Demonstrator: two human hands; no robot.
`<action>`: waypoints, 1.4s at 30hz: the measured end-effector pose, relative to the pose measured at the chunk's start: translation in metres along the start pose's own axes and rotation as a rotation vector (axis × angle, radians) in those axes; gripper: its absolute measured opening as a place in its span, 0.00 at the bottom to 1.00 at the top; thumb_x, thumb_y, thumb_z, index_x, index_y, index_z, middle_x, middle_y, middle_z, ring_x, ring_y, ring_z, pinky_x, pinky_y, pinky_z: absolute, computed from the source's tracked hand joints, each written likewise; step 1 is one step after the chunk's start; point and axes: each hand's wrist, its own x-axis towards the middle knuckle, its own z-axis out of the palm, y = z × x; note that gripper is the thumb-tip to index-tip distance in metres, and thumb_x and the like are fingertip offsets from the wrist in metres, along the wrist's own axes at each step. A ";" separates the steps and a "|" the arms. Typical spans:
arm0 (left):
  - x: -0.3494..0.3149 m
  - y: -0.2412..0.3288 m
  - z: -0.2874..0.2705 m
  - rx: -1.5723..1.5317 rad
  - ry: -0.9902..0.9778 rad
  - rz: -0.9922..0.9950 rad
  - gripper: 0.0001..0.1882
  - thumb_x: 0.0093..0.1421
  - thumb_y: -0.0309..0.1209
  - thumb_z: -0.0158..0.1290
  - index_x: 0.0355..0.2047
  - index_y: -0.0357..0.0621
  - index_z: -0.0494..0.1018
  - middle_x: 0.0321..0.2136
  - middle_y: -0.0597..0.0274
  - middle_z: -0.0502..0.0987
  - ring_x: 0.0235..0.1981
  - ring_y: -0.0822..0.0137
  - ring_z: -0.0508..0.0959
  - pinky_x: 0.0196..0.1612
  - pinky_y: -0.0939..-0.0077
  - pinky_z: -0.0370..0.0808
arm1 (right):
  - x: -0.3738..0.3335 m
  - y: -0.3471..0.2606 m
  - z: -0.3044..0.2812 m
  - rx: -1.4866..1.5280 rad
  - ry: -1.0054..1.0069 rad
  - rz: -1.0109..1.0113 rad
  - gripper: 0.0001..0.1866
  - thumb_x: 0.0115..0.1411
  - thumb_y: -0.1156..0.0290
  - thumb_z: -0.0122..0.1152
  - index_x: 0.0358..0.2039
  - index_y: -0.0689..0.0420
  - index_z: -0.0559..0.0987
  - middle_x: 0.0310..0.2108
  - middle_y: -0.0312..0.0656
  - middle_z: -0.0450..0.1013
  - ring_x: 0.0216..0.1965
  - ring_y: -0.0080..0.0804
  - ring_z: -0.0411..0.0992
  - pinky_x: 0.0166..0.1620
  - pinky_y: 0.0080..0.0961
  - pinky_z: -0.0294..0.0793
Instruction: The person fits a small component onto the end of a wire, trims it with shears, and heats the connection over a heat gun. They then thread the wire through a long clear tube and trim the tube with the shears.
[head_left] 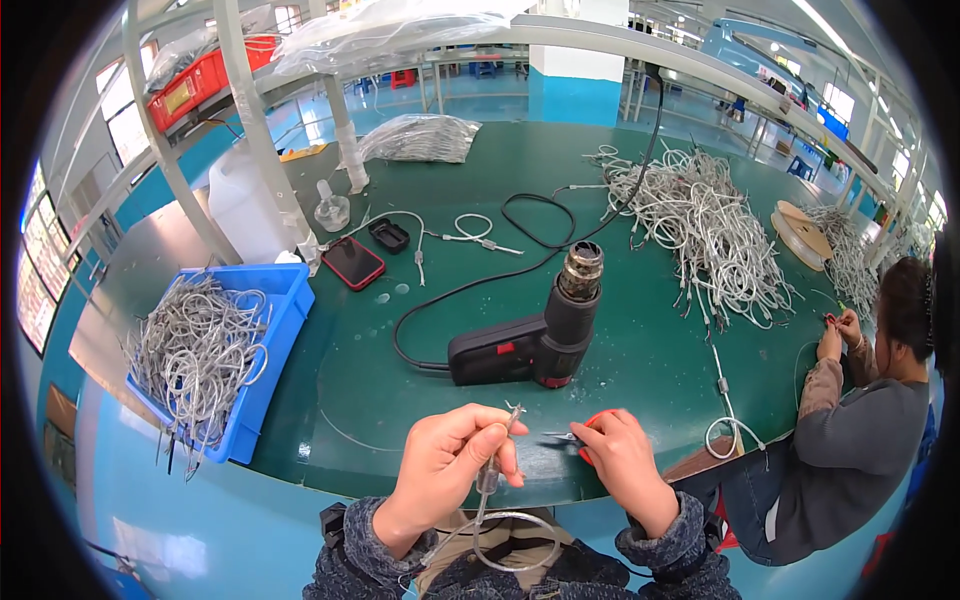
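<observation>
Seated at the near edge of a green table (650, 370). Landmark: the black heat gun (540, 335), lying on its side at table centre, nozzle pointing away from the person, its black cord (520, 255) looping off behind it. Left hand (445, 470), just on the near side of the heat gun, fingers closed around the end of a thin grey cable (490, 470), pinched upright; the cable's frayed tip sticks up above the fingers and the rest hangs in a loop toward the lap. Right hand (625, 460), near and slightly right of the heat gun, closed on a small red-handled cutter (580, 437), its dark tip pointing left toward the cable tip, close to it but contact cannot be told. Left of the heat gun, a blue bin (275, 360) full of coiled grey cables. Beyond the heat gun to the right, a big heap of loose cables (700, 220). Behind and left of it, a red-edged phone (352, 262) lying flat and a small black case (389, 235). Far right of the heat gun, another person (860, 410) sits at the table edge, hands busy with something small.
</observation>
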 end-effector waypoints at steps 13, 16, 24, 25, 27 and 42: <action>-0.021 -0.017 0.017 0.428 0.092 0.245 0.04 0.56 0.17 0.54 0.33 0.31 0.72 0.25 0.56 0.76 0.26 0.68 0.80 0.31 0.77 0.78 | 0.011 -0.055 -0.034 0.607 0.360 -0.143 0.12 0.45 0.84 0.62 0.33 0.61 0.79 0.32 0.43 0.73 0.35 0.37 0.70 0.39 0.28 0.68; -0.023 -0.017 0.021 0.403 0.116 0.236 0.04 0.55 0.19 0.56 0.32 0.32 0.73 0.25 0.57 0.77 0.26 0.70 0.80 0.30 0.79 0.78 | 0.013 -0.059 -0.034 0.652 0.354 -0.130 0.10 0.45 0.84 0.63 0.31 0.62 0.79 0.30 0.43 0.73 0.35 0.36 0.70 0.38 0.27 0.68; -0.030 -0.017 0.019 0.369 0.085 0.183 0.04 0.56 0.18 0.55 0.32 0.31 0.73 0.27 0.57 0.77 0.27 0.68 0.81 0.31 0.79 0.78 | 0.014 -0.066 -0.034 0.771 0.306 -0.116 0.10 0.45 0.84 0.63 0.31 0.62 0.79 0.30 0.43 0.73 0.34 0.34 0.69 0.37 0.26 0.67; -0.030 -0.017 0.019 0.381 0.065 0.178 0.04 0.56 0.17 0.55 0.32 0.30 0.72 0.27 0.56 0.76 0.28 0.67 0.81 0.31 0.78 0.78 | 0.013 -0.066 -0.034 0.731 0.316 -0.126 0.10 0.45 0.84 0.63 0.31 0.62 0.79 0.30 0.42 0.73 0.34 0.34 0.69 0.38 0.26 0.67; -0.030 -0.017 0.020 0.364 0.083 0.179 0.04 0.56 0.18 0.55 0.32 0.31 0.73 0.27 0.57 0.77 0.27 0.68 0.81 0.30 0.79 0.78 | 0.013 -0.067 -0.036 0.650 0.334 -0.145 0.10 0.46 0.84 0.62 0.32 0.61 0.80 0.31 0.42 0.73 0.34 0.33 0.69 0.38 0.26 0.67; -0.031 -0.017 0.017 0.361 0.023 0.117 0.03 0.56 0.17 0.54 0.32 0.31 0.72 0.27 0.56 0.77 0.27 0.69 0.81 0.31 0.80 0.78 | 0.014 -0.062 -0.035 0.923 0.008 -0.055 0.16 0.53 0.88 0.44 0.36 0.60 0.78 0.39 0.41 0.69 0.42 0.30 0.68 0.43 0.24 0.66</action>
